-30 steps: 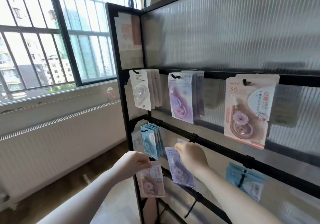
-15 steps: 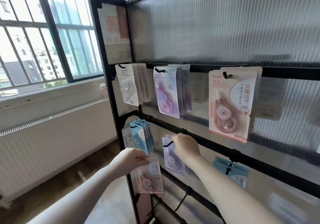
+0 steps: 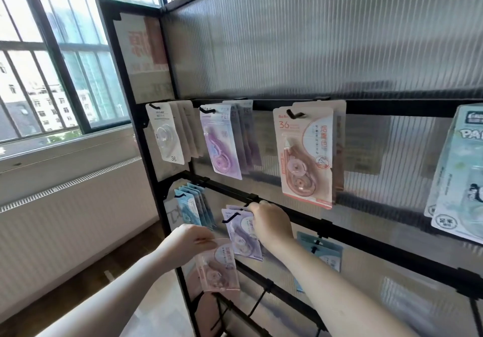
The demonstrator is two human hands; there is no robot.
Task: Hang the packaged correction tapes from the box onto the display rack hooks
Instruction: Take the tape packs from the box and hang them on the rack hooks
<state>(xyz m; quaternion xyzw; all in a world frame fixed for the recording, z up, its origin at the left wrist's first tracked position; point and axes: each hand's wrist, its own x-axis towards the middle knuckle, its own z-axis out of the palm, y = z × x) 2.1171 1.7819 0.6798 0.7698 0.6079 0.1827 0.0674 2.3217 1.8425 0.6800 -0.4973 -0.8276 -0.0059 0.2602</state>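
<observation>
Pinched at its top edge by the right hand (image 3: 271,223), a lilac plastic-fronted correction tape pack (image 3: 244,235) is being seated on the black wire hook (image 3: 231,218) just left of those fingers, and from here it looks threaded on, though the fingers hide part of the hole. Below and to the left, the left hand (image 3: 188,242) grips a pink blister-packed correction tape (image 3: 218,268) by its top, hanging free off the black metal display rack (image 3: 339,229). Next, I'd judge, the right hand lets go and that pink pack needs a hook.
</observation>
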